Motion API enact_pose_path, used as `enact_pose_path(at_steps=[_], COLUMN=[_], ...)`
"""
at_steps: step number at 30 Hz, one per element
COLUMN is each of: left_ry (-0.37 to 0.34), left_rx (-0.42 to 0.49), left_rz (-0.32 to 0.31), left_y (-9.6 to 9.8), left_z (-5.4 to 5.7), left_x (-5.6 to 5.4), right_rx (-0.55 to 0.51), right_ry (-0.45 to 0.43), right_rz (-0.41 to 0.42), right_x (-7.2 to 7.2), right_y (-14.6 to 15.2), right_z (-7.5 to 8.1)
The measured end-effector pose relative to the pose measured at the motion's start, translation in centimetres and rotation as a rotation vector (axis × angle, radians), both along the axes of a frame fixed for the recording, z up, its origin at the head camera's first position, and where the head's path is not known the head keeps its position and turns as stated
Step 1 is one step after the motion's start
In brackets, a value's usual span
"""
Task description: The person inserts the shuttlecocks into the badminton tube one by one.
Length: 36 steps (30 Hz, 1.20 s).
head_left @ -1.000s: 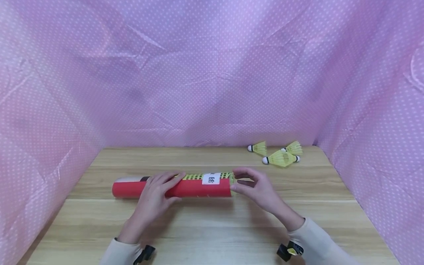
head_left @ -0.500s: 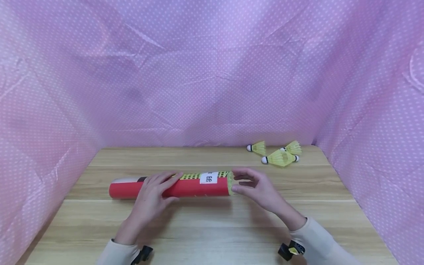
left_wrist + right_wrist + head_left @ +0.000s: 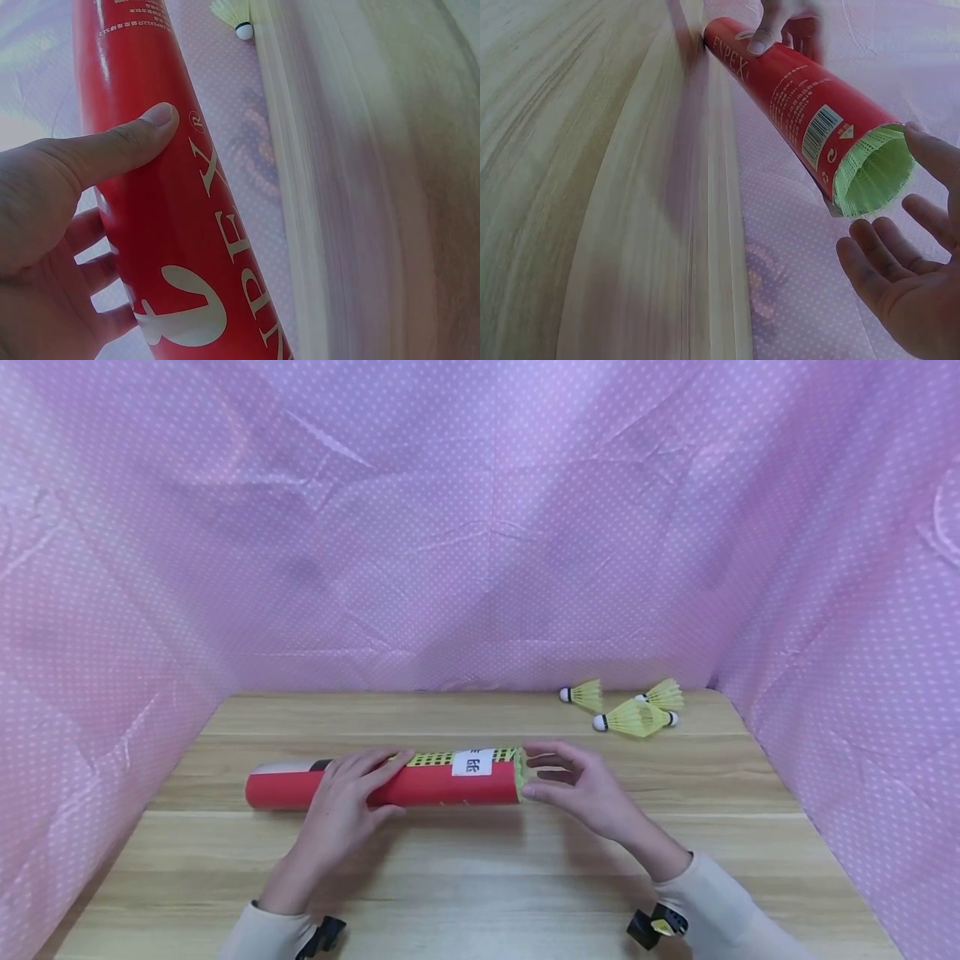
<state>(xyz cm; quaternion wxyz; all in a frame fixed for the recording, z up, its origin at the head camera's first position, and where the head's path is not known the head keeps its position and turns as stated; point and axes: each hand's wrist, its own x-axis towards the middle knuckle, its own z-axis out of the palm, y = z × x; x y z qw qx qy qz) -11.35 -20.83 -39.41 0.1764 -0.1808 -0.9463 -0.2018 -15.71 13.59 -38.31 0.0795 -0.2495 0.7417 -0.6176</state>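
A red cardboard shuttlecock tube (image 3: 442, 789) lies crosswise in front of me, its mouth toward the right. My left hand (image 3: 348, 802) grips it around the middle, and the thumb shows across the red side in the left wrist view. Inside the mouth, the right wrist view shows the yellow-green netted skirt of a shuttlecock (image 3: 877, 172), right at the rim. My right hand (image 3: 585, 789) is at that end with fingers spread and loosely bent. Its thumb and fingertips are right by the rim, with nothing held between them.
Several yellow shuttlecocks (image 3: 630, 718) with white heads lie at the back right of the wooden table (image 3: 480, 877). Pink dotted cloth (image 3: 480, 527) hangs behind the table and along both sides.
The tube has shifted slightly left with my left hand, and more of the yellow-green skirt shows at its mouth. My right hand has hardly moved.
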Motion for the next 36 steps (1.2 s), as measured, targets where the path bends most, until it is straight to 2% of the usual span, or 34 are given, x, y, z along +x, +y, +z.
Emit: enact_pose_path(at_steps=[9, 22, 36], left_ry=[0.007, 0.007, 0.011], left_rx=[-0.008, -0.019, -0.016], left_rz=[-0.006, -0.014, -0.003], left_y=[0.44, 0.43, 0.44], left_z=[0.08, 0.11, 0.02], left_x=[-0.17, -0.21, 0.12], right_rx=[-0.003, 0.016, 0.052], right_ry=[0.014, 0.040, 0.054], right_rz=[-0.028, -0.006, -0.052], right_x=[0.05, -0.19, 0.34], right_y=[-0.44, 0.09, -0.28], right_z=[-0.12, -0.03, -0.60])
